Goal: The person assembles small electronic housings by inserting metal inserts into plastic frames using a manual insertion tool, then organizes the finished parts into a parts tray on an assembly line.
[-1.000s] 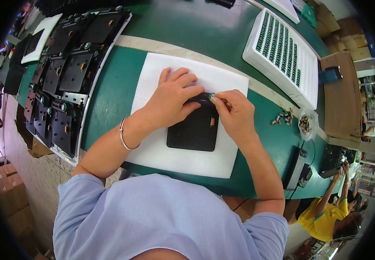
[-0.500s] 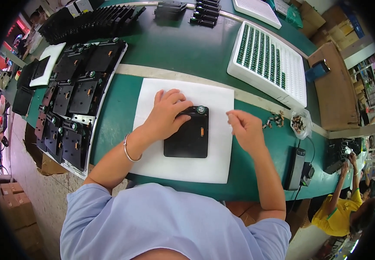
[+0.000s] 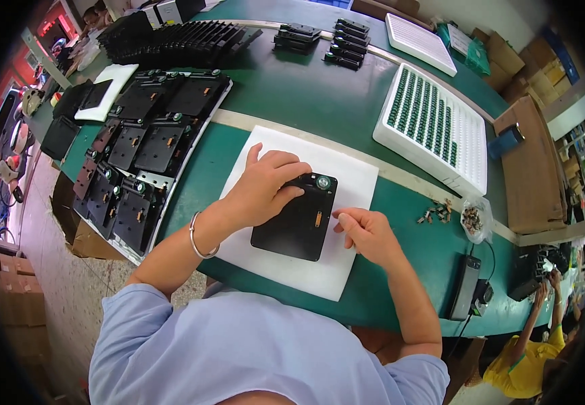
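A flat black panel (image 3: 286, 233) lies on a white foam sheet (image 3: 350, 175). It has a round greenish glassy piece (image 3: 323, 181) at its top right corner and a small orange part (image 3: 318, 219) near its right side. My left hand (image 3: 263, 185), with a metal bangle at the wrist, grips the raised bar along the panel's upper edge, hiding that edge's left part. Just off the panel's right side is my right hand (image 3: 368, 235), thumb and fingertips pinched together. Whatever may be between them is too small to make out.
A tray (image 3: 228, 88) of similar black panels stands at left. White trays, one with rows of green pieces (image 3: 427, 111), stand at far right. Small metallic parts (image 3: 436, 212) lie beside a plastic bag (image 3: 475, 219). A black device (image 3: 466, 287) with cables sits nearer.
My right hand has moved in from the foam sheet's right edge toward the panel's orange part. My left hand keeps its grip. The whole view has shifted, and the panel looks slightly turned.
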